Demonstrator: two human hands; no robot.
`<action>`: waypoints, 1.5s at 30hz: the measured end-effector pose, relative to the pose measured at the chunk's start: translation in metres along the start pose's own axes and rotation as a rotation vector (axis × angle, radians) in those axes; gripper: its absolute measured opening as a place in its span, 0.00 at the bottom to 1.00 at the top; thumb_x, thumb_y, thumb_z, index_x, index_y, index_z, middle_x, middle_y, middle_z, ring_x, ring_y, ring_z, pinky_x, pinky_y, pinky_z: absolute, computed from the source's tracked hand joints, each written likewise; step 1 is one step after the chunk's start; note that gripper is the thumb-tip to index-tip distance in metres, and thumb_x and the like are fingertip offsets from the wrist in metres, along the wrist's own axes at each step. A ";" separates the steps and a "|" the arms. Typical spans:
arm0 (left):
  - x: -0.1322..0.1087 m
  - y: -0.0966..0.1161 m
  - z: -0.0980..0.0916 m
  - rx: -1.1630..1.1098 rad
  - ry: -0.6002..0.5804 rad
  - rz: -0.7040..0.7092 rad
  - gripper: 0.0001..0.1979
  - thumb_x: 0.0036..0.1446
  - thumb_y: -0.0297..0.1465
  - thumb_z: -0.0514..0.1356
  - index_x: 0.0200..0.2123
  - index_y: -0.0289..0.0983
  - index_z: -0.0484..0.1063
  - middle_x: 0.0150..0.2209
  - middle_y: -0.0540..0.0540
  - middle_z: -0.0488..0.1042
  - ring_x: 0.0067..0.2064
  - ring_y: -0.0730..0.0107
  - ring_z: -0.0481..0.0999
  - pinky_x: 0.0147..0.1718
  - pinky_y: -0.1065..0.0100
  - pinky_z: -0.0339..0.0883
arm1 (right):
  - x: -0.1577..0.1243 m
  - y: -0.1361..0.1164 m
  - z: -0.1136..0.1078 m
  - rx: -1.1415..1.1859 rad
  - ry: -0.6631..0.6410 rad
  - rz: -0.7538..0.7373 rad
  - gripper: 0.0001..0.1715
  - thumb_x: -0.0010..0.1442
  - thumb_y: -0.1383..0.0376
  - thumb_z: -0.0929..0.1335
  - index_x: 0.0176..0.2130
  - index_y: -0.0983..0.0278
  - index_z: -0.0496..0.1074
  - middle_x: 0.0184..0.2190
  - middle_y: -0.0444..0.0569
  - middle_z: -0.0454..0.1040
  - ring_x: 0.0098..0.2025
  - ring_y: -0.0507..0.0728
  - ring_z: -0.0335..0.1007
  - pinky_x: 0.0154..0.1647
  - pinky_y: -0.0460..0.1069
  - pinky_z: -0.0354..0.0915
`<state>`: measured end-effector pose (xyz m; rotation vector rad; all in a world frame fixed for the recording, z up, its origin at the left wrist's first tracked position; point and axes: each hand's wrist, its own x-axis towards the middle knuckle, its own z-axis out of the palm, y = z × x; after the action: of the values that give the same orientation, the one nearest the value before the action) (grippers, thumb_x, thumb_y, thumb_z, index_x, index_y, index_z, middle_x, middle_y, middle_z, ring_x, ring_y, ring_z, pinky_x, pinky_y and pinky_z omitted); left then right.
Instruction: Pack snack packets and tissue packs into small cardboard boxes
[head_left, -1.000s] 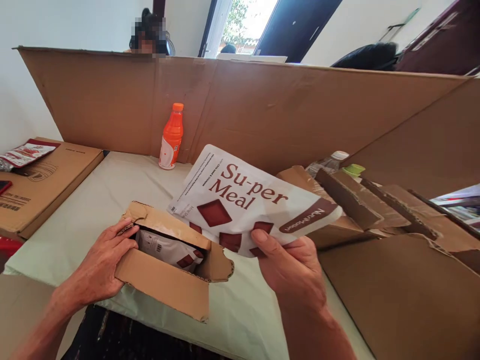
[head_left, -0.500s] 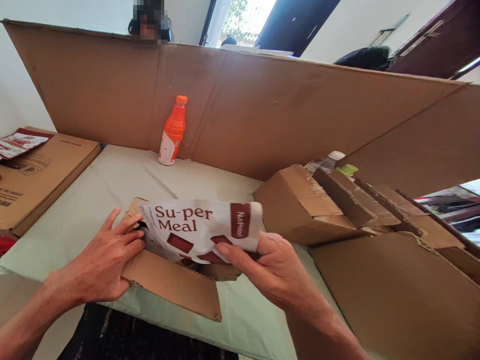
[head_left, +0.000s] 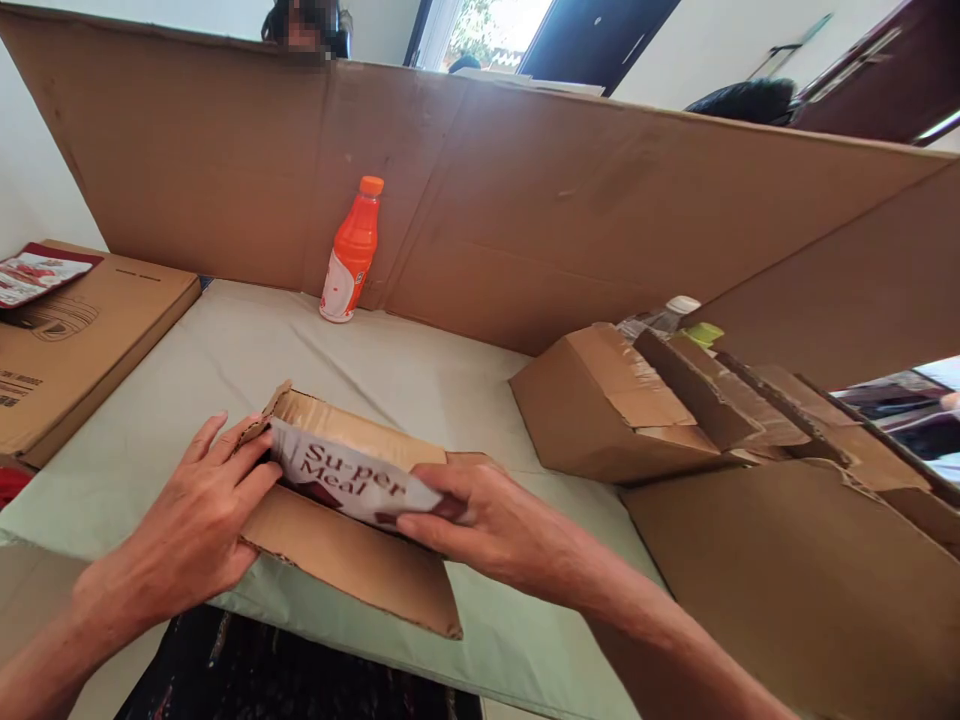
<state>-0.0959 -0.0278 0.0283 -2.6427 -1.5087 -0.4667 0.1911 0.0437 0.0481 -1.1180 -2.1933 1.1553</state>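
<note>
A white and maroon "Su-per Meal" pouch (head_left: 349,478) is partly down inside a small open cardboard box (head_left: 360,570), its lower part hidden by the front flap. My right hand (head_left: 480,515) grips the pouch by its right end, thumb in front and fingers behind. At the box's left end, my left hand (head_left: 217,505) holds the cardboard edge, its fingertips reaching over the rim beside the pouch's left corner. The front flap folds outward toward me.
An orange bottle (head_left: 351,250) stands against the cardboard partition (head_left: 600,210). On the left, a flat carton (head_left: 142,310) bears another pouch (head_left: 45,272). Cardboard boxes (head_left: 592,400) stand on the right, with a clear bottle (head_left: 675,315) behind. Beyond the partition is a person (head_left: 281,20).
My right hand has lowered the pouch, tilting it down into the box. The back wall of the box now shows. My left hand stays at the box's left end.
</note>
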 end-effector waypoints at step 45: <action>-0.014 -0.006 0.021 -0.157 0.171 -0.014 0.20 0.45 0.17 0.56 0.42 0.37 0.70 0.60 0.34 0.72 0.67 0.44 0.63 0.65 0.37 0.58 | 0.093 -0.027 0.024 -0.806 -0.609 0.080 0.15 0.64 0.69 0.67 0.48 0.67 0.80 0.42 0.59 0.83 0.42 0.62 0.79 0.35 0.49 0.64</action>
<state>-0.1026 -0.0324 0.0041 -2.6254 -1.4974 -0.8209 0.1080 0.0982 0.0570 -1.2523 -3.2864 0.6755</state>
